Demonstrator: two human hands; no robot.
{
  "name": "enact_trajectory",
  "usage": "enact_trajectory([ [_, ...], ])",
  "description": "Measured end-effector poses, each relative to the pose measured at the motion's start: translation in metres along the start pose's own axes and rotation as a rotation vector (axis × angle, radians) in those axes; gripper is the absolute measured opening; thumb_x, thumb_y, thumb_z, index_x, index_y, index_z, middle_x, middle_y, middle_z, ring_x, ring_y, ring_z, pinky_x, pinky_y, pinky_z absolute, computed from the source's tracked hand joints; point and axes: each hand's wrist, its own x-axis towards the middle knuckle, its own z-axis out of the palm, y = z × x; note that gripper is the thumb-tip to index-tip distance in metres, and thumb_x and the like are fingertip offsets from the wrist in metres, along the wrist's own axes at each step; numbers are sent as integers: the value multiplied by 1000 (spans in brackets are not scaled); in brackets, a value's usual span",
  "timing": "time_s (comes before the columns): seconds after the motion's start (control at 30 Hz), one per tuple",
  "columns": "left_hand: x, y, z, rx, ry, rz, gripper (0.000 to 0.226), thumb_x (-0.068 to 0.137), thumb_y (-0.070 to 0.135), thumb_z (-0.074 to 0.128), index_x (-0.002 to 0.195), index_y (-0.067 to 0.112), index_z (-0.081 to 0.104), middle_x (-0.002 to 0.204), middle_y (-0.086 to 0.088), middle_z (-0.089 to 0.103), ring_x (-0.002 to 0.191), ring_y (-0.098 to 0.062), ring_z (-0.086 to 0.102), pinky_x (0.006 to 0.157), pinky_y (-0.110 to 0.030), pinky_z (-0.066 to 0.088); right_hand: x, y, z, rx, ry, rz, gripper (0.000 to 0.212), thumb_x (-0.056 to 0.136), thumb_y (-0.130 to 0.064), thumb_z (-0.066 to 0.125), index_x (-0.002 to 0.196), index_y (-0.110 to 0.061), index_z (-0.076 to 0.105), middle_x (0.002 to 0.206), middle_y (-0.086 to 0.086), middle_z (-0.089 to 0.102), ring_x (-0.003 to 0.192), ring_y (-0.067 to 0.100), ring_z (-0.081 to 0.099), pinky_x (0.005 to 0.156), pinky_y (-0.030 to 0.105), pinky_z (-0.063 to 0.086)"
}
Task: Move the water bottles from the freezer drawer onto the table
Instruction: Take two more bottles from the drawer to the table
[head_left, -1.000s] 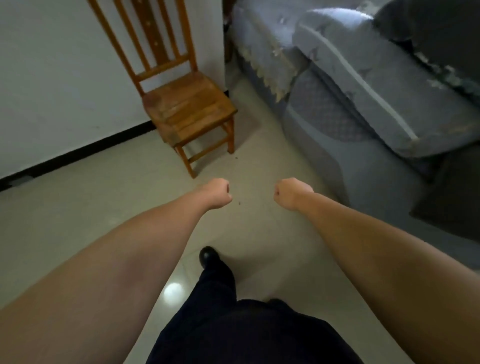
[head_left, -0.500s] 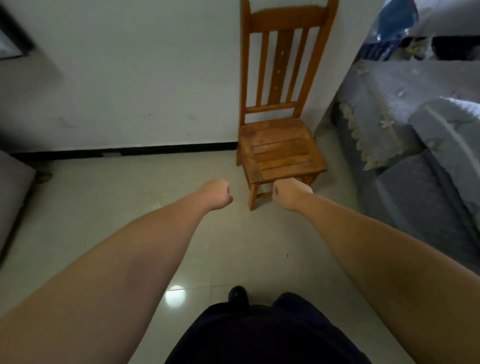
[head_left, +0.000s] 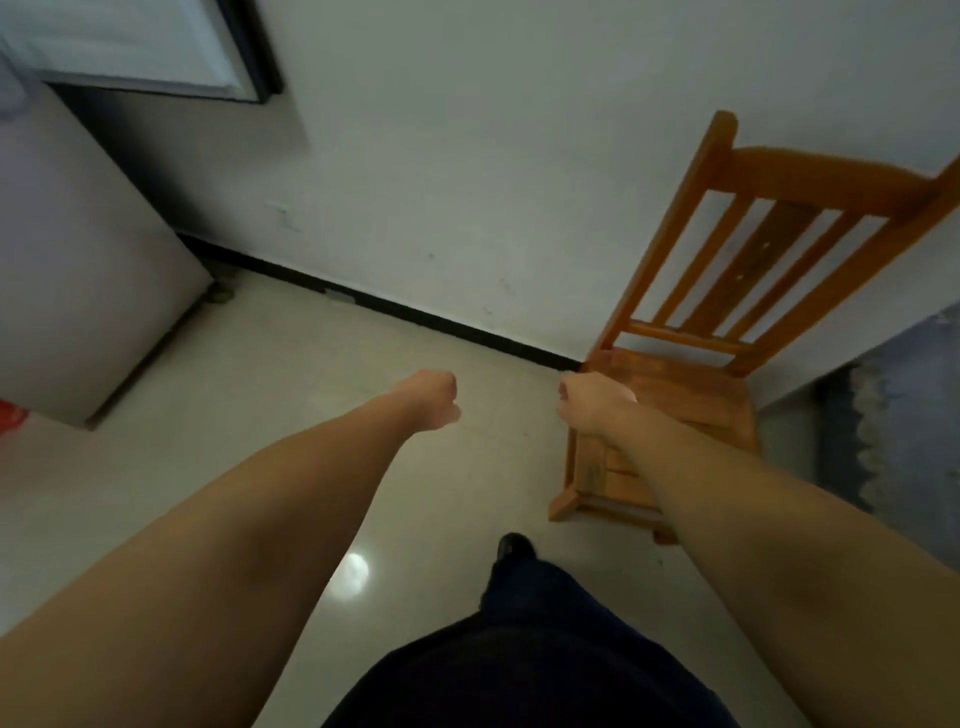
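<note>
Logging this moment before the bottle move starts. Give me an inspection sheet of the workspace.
Surface: glossy pale tiled floor; no table seen.
Job's things: no water bottles or freezer drawer seen; a grey appliance stands at left.
Clutter: red object at the left edge.
Hands: left hand and right hand both fisted, holding nothing.
Cables: nothing seen.
Surroundings: wooden chair against the white wall; blue-grey cloth at right.

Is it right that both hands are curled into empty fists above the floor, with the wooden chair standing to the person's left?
Not quite. The head view shows the wooden chair on the person's right, against the wall. The left hand and right hand are indeed empty fists.
</note>
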Motion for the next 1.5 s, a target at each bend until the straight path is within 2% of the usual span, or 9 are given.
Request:
enact_trajectory([
  [0.17, 42, -5, -46, -122, 67, -103, 35, 94, 19, 50, 126, 5, 54, 125, -12, 57, 118, -30, 54, 94, -33, 44, 84, -16, -58, -109, -13, -122, 32, 98, -20, 40, 127, -11, 49, 127, 12, 55, 110, 29, 55, 81, 31, 42],
  [0.23, 54, -19, -61, -190, 97, -167, 32, 92, 19, 52, 121, 7, 58, 117, -9, 59, 116, -29, 55, 91, -30, 44, 117, -37, -80, -167, -6, -181, 33, 98, -21, 40, 128, -12, 49, 130, 13, 53, 115, 29, 54, 84, 30, 41],
  [0.33, 62, -54, -78, -255, 146, -266, 31, 90, 22, 54, 119, 12, 59, 125, -8, 59, 117, -25, 55, 93, -29, 44, 157, -83, -103, -205, -15, -275, 35, 98, -22, 41, 131, -11, 49, 134, 14, 52, 119, 30, 53, 94, 34, 43],
  [0.6, 54, -183, -116, -368, 180, -516, 39, 96, 23, 50, 131, 5, 52, 136, -13, 51, 126, -28, 47, 101, -31, 39, 230, -236, -114, -255, -67, -536, 36, 97, -19, 41, 129, -9, 54, 132, 15, 54, 116, 31, 54, 95, 35, 44],
  [0.97, 89, -345, -240, -453, 331, -568, 31, 91, 19, 56, 116, 2, 64, 111, -13, 63, 113, -27, 57, 92, -29, 45, 312, -412, -169, -294, -19, -603, 34, 97, -22, 41, 126, -9, 55, 128, 15, 56, 113, 31, 56, 91, 34, 46],
  [1.1, 106, -394, -270, -481, 381, -592, 28, 90, 18, 55, 110, 4, 67, 117, -13, 65, 110, -27, 59, 90, -28, 46, 340, -476, -189, -270, -37, -683, 35, 98, -22, 42, 126, -7, 56, 128, 16, 56, 113, 32, 55, 93, 35, 46],
  [1.3, 127, -466, -316, -490, 438, -648, 27, 90, 18, 56, 108, 2, 68, 111, -16, 67, 106, -29, 61, 87, -30, 47, 398, -574, -216, -264, -40, -809, 29, 98, -22, 42, 118, -7, 57, 118, 15, 59, 104, 30, 56, 80, 32, 44],
  [1.4, 135, -512, -350, -499, 486, -704, 29, 90, 19, 56, 108, 0, 68, 105, -15, 67, 107, -30, 62, 87, -31, 47, 428, -633, -238, -245, -36, -877, 28, 98, -23, 44, 118, -8, 56, 117, 14, 60, 104, 30, 57, 83, 35, 46],
  [1.5, 143, -552, -389, -526, 544, -755, 31, 91, 20, 57, 115, 3, 65, 118, -14, 65, 112, -29, 59, 91, -29, 45, 456, -691, -263, -251, -26, -931, 28, 97, -25, 45, 117, -10, 57, 117, 13, 61, 102, 29, 58, 83, 36, 48],
])
